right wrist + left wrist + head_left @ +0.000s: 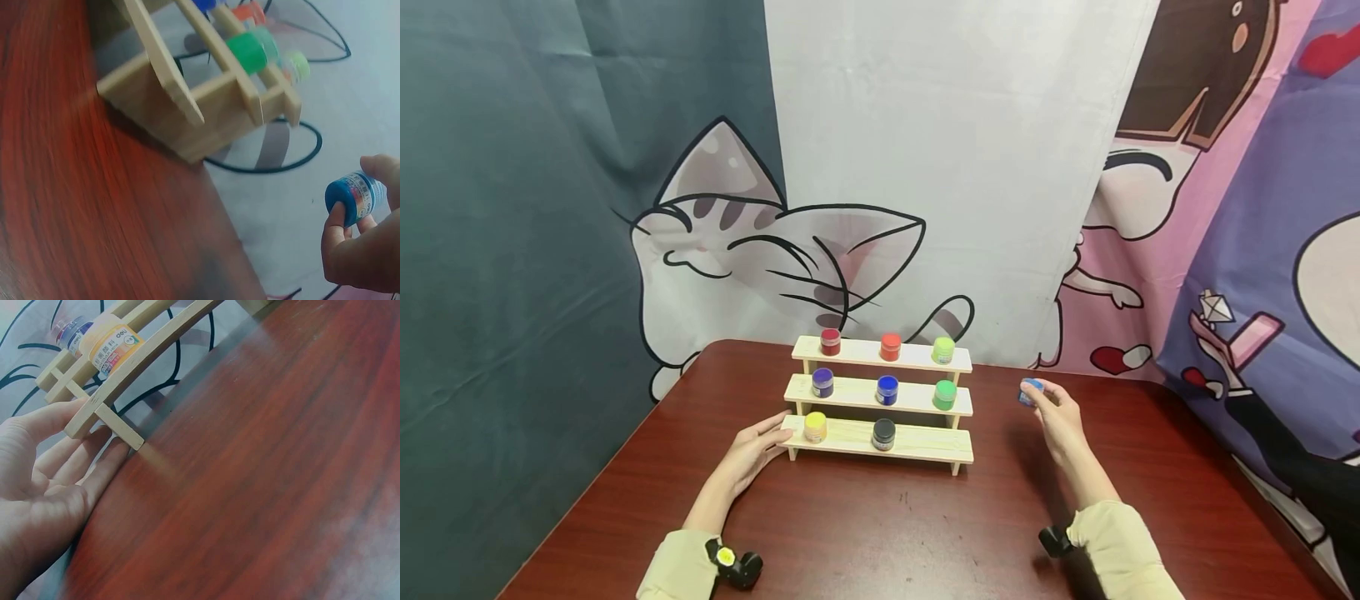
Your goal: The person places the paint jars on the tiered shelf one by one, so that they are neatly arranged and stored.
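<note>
A three-step wooden display rack [917, 443] stands on the table with small paint jars on its steps. My left hand [754, 452] holds the left end of its lowest step, thumb near the top and fingers below, as the left wrist view shows. Close to that thumb sits a yellow paint jar [115, 347]. My right hand [1060, 421] pinches a blue paint jar [355, 199] between thumb and fingers, in the air to the right of the rack. A black jar [883, 434] stands mid-way along the lowest step, and the step's right end bears no jar.
On the middle step are a purple jar [822, 382], a dark blue jar [887, 390] and a green jar [945, 395]. The top step carries a dark red jar [831, 342], an orange-red jar [891, 347] and a light green jar [943, 350]. A printed cloth [985, 167] hangs behind the brown table [880, 533].
</note>
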The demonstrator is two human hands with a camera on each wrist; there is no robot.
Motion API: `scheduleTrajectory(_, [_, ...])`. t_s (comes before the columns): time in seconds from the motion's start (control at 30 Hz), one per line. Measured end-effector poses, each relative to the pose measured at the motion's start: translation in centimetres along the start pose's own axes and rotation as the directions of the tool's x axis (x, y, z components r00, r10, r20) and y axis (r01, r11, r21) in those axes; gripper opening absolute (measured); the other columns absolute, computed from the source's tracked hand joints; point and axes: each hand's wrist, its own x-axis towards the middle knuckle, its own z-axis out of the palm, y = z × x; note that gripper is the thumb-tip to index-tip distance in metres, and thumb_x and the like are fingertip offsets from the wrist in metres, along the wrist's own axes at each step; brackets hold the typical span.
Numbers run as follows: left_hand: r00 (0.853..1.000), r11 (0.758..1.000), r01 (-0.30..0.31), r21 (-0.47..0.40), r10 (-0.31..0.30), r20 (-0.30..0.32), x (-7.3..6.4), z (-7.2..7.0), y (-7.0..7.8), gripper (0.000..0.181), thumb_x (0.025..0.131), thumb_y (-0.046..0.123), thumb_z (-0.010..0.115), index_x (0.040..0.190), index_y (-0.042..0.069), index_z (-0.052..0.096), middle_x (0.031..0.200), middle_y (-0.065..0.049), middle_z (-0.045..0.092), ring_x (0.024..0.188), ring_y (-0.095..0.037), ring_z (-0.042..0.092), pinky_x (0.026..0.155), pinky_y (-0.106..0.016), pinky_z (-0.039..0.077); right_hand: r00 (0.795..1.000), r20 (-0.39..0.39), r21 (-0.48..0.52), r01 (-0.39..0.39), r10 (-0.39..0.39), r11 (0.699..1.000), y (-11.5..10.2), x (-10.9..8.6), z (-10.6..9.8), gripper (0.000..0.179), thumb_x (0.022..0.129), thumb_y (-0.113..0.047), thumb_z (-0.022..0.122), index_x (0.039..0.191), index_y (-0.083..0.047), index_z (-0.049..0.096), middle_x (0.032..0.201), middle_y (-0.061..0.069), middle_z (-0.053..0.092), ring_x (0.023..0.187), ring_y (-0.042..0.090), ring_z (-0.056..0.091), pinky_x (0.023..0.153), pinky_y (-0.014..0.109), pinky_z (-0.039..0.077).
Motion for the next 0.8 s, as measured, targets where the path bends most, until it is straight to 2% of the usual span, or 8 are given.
scheduleTrajectory(0.13, [1.0, 1.0, -0.007, -0.012, 0.007, 0.004, 0.1, 0.0, -0.1, 0.062, 0.097, 0.009, 0.054, 0.151, -0.005, 0.026, 0.157, -0.026, 0.026, 0.101, 0.009, 0.058, 0.092, -0.016, 0.05, 0.999, 0.039, -0.001, -0.001, 0.001, 1.0, -0.3, -1.0, 0.7, 0.033, 0.094, -0.025, 0.065, 0.12, -0.011, 0.052, 0.096, -0.015, 0.053, 0.088, -0.006, 0.056, 0.087, 0.009, 0.047])
scheduleTrajectory(0.27, [1.0, 1.0, -0.005, -0.011, 0.006, 0.003, 0.1, 0.1, -0.2, 0.063, 0.097, 0.009, 0.055, 0.151, -0.005, 0.027, 0.157, -0.026, 0.027, 0.101, 0.009, 0.058, 0.092, -0.016, 0.05, 0.997, 0.07, 0.05, 0.02, -0.024, 0.999, -0.4, -1.9, 1.5, 0.019, 0.093, -0.021, 0.066, 0.11, -0.02, 0.058, 0.096, -0.014, 0.054, 0.09, -0.003, 0.057, 0.088, 0.011, 0.048])
scheduleTrajectory(0.37, [1.0, 1.0, 0.003, 0.003, -0.003, 0.001, 0.0, 0.1, -0.2, 0.063, 0.097, 0.01, 0.055, 0.151, -0.005, 0.027, 0.157, -0.026, 0.027, 0.101, 0.008, 0.059, 0.093, -0.017, 0.05, 0.995, 0.088, 0.073, 0.03, -0.037, 0.997, -0.6, -2.7, 1.9, 0.014, 0.093, -0.02, 0.066, 0.105, -0.026, 0.06, 0.095, -0.014, 0.055, 0.092, -0.002, 0.056, 0.088, 0.011, 0.048])
scheduleTrajectory(0.47, [1.0, 1.0, 0.008, 0.009, -0.008, -0.002, -0.1, 0.1, -0.2, 0.063, 0.097, 0.011, 0.055, 0.151, -0.005, 0.026, 0.158, -0.024, 0.026, 0.101, 0.008, 0.059, 0.093, -0.017, 0.05, 0.992, 0.118, 0.069, 0.035, -0.043, 0.997, -0.8, -3.3, 2.3, 0.016, 0.093, -0.019, 0.065, 0.106, -0.027, 0.061, 0.096, -0.014, 0.055, 0.094, -0.001, 0.056, 0.089, 0.011, 0.048])
scheduleTrajectory(0.57, [1.0, 1.0, 0.003, 0.002, -0.003, 0.006, -0.1, 0.1, -0.2, 0.064, 0.098, 0.01, 0.055, 0.152, -0.006, 0.025, 0.158, -0.024, 0.025, 0.101, 0.009, 0.058, 0.094, -0.017, 0.05, 0.987, 0.148, 0.079, 0.046, -0.057, 0.996, -0.9, -3.7, 2.6, 0.017, 0.094, -0.017, 0.065, 0.108, -0.026, 0.061, 0.099, -0.013, 0.055, 0.094, -0.002, 0.058, 0.09, 0.012, 0.048])
scheduleTrajectory(0.67, [1.0, 1.0, -0.003, -0.006, 0.003, 0.005, 0.0, 0.1, -0.1, 0.064, 0.097, 0.009, 0.055, 0.151, -0.006, 0.025, 0.158, -0.024, 0.026, 0.101, 0.009, 0.058, 0.093, -0.017, 0.05, 0.981, 0.182, 0.074, 0.059, -0.071, 0.996, -0.7, -4.1, 2.9, 0.022, 0.094, -0.016, 0.064, 0.116, -0.02, 0.06, 0.102, -0.01, 0.055, 0.095, -0.001, 0.06, 0.09, 0.012, 0.05])
scheduleTrajectory(0.8, [1.0, 1.0, 0.004, -0.008, -0.004, -0.01, 0.1, 0.1, 0.0, 0.062, 0.097, 0.008, 0.054, 0.151, -0.005, 0.026, 0.158, -0.023, 0.026, 0.099, 0.01, 0.059, 0.09, -0.015, 0.05, 0.969, 0.234, -0.026, 0.085, -0.076, 0.996, -0.2, -4.5, 3.3, 0.037, 0.094, -0.016, 0.064, 0.129, -0.006, 0.053, 0.101, -0.012, 0.058, 0.092, -0.001, 0.061, 0.09, 0.014, 0.051])
